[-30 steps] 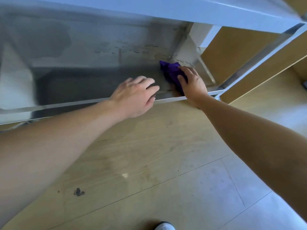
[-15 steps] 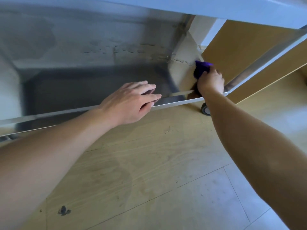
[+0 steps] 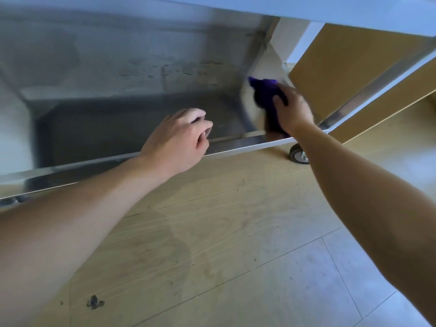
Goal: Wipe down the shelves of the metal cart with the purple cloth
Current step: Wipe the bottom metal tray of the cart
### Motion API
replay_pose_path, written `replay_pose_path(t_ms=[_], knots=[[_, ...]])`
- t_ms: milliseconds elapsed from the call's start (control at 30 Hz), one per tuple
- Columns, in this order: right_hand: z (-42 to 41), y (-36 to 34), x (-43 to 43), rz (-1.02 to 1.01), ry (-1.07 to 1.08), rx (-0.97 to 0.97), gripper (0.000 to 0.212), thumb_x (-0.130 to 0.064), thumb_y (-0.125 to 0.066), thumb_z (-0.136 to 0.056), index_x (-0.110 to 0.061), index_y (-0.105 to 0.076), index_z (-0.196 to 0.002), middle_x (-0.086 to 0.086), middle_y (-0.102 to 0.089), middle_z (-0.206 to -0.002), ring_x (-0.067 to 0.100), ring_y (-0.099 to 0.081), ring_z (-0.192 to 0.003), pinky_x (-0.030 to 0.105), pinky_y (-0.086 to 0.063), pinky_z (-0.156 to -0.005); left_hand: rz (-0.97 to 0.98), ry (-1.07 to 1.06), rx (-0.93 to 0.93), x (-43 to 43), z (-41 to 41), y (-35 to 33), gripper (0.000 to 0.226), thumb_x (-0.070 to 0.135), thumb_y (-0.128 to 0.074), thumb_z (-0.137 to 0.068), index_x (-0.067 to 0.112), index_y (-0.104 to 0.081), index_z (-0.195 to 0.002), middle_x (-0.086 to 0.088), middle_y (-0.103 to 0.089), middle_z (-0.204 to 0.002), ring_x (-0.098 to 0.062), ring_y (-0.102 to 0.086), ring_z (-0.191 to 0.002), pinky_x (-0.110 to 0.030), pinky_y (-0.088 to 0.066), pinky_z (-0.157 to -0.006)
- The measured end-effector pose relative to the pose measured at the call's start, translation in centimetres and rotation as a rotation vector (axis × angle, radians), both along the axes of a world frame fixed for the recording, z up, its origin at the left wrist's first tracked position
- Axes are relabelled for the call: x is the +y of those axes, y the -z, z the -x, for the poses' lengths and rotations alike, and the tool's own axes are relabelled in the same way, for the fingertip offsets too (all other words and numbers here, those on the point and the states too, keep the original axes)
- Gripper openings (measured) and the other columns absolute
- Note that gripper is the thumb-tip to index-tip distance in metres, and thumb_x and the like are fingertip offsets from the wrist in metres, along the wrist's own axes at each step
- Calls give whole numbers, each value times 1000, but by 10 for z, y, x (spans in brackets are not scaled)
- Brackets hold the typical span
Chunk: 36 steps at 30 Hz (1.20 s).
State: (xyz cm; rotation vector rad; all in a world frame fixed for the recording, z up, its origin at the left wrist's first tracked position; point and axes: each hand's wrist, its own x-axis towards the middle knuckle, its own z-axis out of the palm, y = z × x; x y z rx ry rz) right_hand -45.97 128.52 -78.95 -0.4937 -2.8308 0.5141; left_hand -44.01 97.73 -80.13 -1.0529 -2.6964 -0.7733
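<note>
My right hand [image 3: 293,112] was clenched round the bunched purple cloth [image 3: 266,90], pressing it against the raised right end of the bottom shelf [image 3: 132,121] of the metal cart, just inside the front rim [image 3: 236,140]. My left hand [image 3: 177,140] lay on that rim, well to the left of the grip, with its fingers loosely curled and holding nothing. I judged the task to be partway through. The cloth was working the end corner only. Left of the grip and further in, the back of the shelf showed a band of dull blotches and specks, which I took to be unwiped. The top shelf [image 3: 330,8] showed only its front edge above the grip, so its condition could not be assessed. As for clearances, the end wall stopped any stroke to the right. The corner post [image 3: 377,74] and a wooden panel [image 3: 342,62] stood close beyond it. The front rim bounded the grip on the near side, with a caster [image 3: 297,155] directly below it. Headroom under the top shelf appeared adequate for a flat hand. The open run lay to the left, along the shelf floor. My own left hand was the only obstruction on that side.
</note>
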Motion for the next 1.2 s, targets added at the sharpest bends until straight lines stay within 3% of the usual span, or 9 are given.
replay_pose_path(t_ms=[133,300,567,700,800,967,1033,1200], knots=[[-3,1,17,-1,228,-5,42,-26,-36,-98,-25,-48,-138,8,-44,-145,33,-46,-128,43,-39,-107,4,1,-16,1,-1,-1,27,9,-45,-90,6,-69,-102,-8,-58,-125,-26,-54,-114,-43,-47,-94],[27,-2,0,-1,285,-5,41,-26,-32,-99,-17,-45,-137,11,-42,-140,32,-43,-128,46,-40,-105,-12,-12,-37,0,-2,-1,28,8,-45,-92,7,-70,-105,-9,-57,-130,-25,-53,-119,-43,-45,-97],[87,2,-38,-33,172,5,43,-27,-30,-100,-18,-42,-140,10,-40,-144,29,-40,-130,40,-37,-106,8,-25,-32,2,-4,2,27,11,-47,-92,11,-69,-108,-5,-56,-130,-21,-52,-121,-39,-43,-103],[110,1,-86,-10,-57,-9,44,-27,-34,-99,-21,-41,-142,9,-39,-147,29,-39,-133,36,-35,-108,32,-18,-20,4,-4,3,28,12,-46,-92,11,-68,-108,-7,-55,-131,-22,-52,-122,-41,-42,-104],[107,4,-127,-22,-285,0,45,-27,-36,-100,-21,-40,-144,8,-40,-148,27,-40,-133,34,-36,-107,21,-23,-34,4,-4,2,27,13,-45,-90,10,-68,-105,-7,-56,-129,-23,-52,-118,-42,-43,-100],[65,10,-115,-33,-375,85,43,-27,-40,-100,-21,-44,-142,4,-45,-146,25,-45,-130,30,-38,-103,12,-18,-27,5,-4,0,26,12,-47,-90,9,-68,-105,-9,-57,-126,-26,-55,-112,-43,-45,-94],[54,8,-82,-56,-333,71,42,-26,-42,-100,-21,-45,-142,5,-45,-145,26,-49,-127,29,-39,-99,4,-15,-27,5,-5,1,28,11,-47,-90,8,-68,-108,-8,-57,-126,-25,-55,-113,-43,-44,-97],[39,4,-18,-63,21,60,41,-24,-37,-100,-19,-46,-139,9,-48,-140,33,-54,-117,33,-42,-88,-9,0,-37,2,-5,-2,27,11,-46,-91,7,-69,-104,-6,-57,-126,-24,-56,-111,-41,-46,-95]])
